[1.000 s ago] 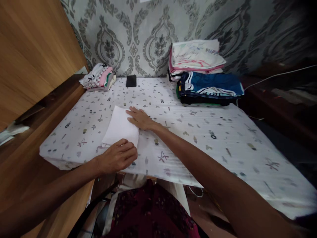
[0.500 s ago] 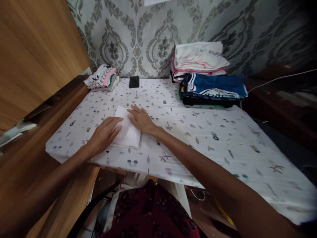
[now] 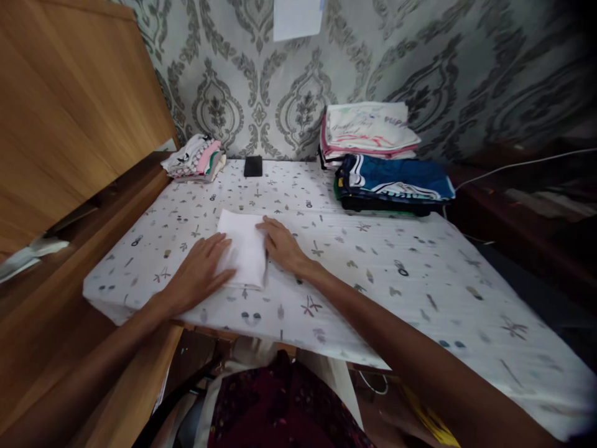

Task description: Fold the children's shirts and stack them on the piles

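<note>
I am observing a folded white cloth [image 3: 248, 252] lying on the worktop [image 3: 373, 249], left hand [image 3: 198, 270] and right hand [image 3: 283, 249] flanking it, fingers extended, unclamped, the fabric seeming light, soft, best held along both folded sides.

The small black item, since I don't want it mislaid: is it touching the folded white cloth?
No, the small black item lies near the wall, with patterned cover showing between it and the folded white cloth.
</note>
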A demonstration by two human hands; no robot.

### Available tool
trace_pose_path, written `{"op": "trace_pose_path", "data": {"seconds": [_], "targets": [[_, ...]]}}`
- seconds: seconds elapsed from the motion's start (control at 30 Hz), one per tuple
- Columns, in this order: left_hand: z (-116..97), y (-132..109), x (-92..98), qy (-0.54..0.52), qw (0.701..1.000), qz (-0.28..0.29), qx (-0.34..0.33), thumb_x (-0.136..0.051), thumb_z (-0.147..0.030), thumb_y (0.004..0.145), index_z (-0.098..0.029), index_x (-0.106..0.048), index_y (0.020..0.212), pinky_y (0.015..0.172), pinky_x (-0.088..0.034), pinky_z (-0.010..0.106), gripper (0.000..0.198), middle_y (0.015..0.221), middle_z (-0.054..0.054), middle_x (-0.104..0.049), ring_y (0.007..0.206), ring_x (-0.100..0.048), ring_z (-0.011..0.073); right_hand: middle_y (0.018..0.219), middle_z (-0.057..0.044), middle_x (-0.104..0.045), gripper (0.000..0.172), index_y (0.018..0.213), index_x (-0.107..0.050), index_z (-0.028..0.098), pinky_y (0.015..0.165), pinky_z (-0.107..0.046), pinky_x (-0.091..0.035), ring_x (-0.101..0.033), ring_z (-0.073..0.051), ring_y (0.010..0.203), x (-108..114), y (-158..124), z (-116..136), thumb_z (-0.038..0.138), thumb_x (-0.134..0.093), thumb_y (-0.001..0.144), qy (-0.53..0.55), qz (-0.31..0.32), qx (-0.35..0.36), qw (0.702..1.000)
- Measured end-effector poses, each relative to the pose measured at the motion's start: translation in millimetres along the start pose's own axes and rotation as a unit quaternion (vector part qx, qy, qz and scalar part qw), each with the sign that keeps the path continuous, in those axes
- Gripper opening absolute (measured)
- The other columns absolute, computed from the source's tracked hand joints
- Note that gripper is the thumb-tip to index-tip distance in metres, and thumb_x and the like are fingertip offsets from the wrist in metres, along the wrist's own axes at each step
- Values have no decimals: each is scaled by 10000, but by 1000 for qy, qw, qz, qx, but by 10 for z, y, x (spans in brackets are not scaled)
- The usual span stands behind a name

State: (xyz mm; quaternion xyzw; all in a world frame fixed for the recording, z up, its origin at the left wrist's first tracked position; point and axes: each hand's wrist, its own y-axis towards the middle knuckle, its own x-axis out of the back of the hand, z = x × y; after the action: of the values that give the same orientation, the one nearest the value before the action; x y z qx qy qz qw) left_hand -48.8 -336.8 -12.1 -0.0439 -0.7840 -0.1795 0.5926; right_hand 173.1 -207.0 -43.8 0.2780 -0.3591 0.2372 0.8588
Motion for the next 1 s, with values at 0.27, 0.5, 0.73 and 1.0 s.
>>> {"op": "trace_pose_path", "data": {"seconds": [0.27, 0.5, 0.73, 1.0], "targets": [[-630, -69, -97, 104, 991, 22, -78, -654, -452, 909, -165, -516, 1379, 1062, -466, 494, 568, 1405, 161, -587, 1309, -527, 328, 1607, -143, -392, 581, 1443, -536, 209, 1176, -538, -334, -352, -298, 1483, 232, -74, -109, 60, -479, 885, -92, 62, 33, 993], [-818, -21, -59, 150, 984, 74, -64, -590, -213, 922, -287, -483, 1458, 991, -494, 529, 552, 1403, 153, -533, 1294, -497, 373, 1579, -140, -442, 563, 1425, -566, 221, 1172, -493, -352, -384, -262, 1474, 323, 102, -161, 76, -519, 882, -98, 119, 105, 983], [-981, 121, 128, 153, 973, 167, -51, -518, -53, 860, -227, -612, 1223, 724, -570, 418, 413, 1185, 164, -576, 1056, -590, 344, 1594, -163, -414, 640, 1473, -519, 194, 1188, -504, -302, -339, -270, 1499, 400, 171, -165, 123, -587, 840, -77, 183, 85, 976], [-880, 118, 119, 152, 982, 107, 39, -445, -140, 948, -211, -561, 1157, 674, -532, 364, 249, 1120, 106, -650, 1017, -656, 306, 1596, -131, -422, 786, 1535, -425, 213, 1190, -524, -290, -353, -298, 1485, 396, 204, -169, 235, -673, 789, -57, 182, 93, 977]]}}
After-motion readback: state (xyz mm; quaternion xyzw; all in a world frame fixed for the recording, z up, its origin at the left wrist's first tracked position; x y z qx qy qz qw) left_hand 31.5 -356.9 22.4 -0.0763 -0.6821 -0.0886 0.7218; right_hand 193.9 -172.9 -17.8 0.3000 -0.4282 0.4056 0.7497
